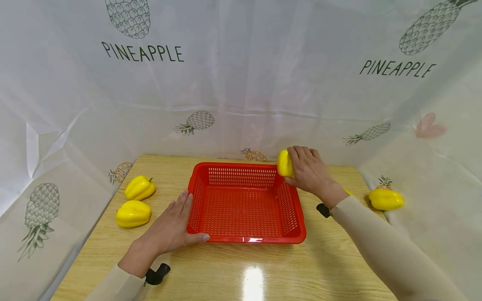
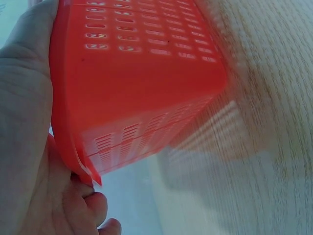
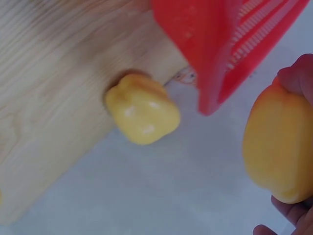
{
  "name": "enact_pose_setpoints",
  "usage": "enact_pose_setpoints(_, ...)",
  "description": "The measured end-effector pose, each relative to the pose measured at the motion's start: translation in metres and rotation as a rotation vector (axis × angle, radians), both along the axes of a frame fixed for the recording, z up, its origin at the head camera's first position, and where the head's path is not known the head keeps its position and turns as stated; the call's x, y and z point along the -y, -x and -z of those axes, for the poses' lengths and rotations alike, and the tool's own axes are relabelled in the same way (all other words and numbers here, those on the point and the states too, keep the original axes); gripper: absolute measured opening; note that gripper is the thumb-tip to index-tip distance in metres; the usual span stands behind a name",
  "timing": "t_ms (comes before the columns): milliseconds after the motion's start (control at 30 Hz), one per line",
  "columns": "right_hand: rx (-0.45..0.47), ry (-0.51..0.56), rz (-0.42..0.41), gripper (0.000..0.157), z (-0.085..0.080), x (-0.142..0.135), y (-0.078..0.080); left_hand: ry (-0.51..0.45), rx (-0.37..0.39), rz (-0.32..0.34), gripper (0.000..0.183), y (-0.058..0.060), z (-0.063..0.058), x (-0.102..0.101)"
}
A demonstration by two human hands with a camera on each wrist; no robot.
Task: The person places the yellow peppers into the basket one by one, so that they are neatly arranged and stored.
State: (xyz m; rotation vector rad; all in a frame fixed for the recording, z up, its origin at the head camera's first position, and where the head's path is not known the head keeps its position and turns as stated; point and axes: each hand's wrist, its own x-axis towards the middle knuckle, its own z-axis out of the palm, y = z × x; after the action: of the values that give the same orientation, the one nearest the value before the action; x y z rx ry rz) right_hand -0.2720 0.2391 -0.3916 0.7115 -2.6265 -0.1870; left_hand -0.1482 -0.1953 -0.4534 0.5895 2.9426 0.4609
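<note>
A yellow bell pepper (image 1: 285, 164) is gripped by my right hand (image 1: 309, 171) over the back right corner of a red plastic basket (image 1: 244, 239). In the right wrist view, fingers lie around the held bell pepper (image 3: 279, 142), beside the basket rim (image 3: 210, 93). My left hand (image 1: 171, 228) rests at the basket's front left corner, its fingers straight along the left rim and its thumb over the front rim. The left wrist view has the palm against the rim of the basket (image 2: 122, 93). Inside, the basket's perforated bottom shows.
Two yellow bell peppers, a rear one (image 1: 140, 187) and a front one (image 1: 133, 214), lie on the wooden table (image 1: 211, 276) left of the basket. Another bell pepper (image 1: 385, 199) lies at the right table edge. My right forearm mostly hides one more. A pineapple-print sheet (image 1: 263, 83) hangs behind.
</note>
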Motion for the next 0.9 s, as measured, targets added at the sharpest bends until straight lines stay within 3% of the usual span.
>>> enact_pose_setpoints(433,0.062,-0.038,-0.054,0.091,-0.004,0.059,0.006,0.000,0.010,-0.002,0.138,0.000,0.000,0.002)
enact_pose_setpoints(700,0.028,-0.047,-0.111,0.091,0.007,0.104,0.009,-0.010,0.027,-0.006,0.138,0.000,-0.002,0.003)
enact_pose_setpoints(900,0.055,-0.056,-0.123,0.089,0.020,0.128,0.009,-0.009,0.024,-0.004,0.138,0.000,-0.001,0.002)
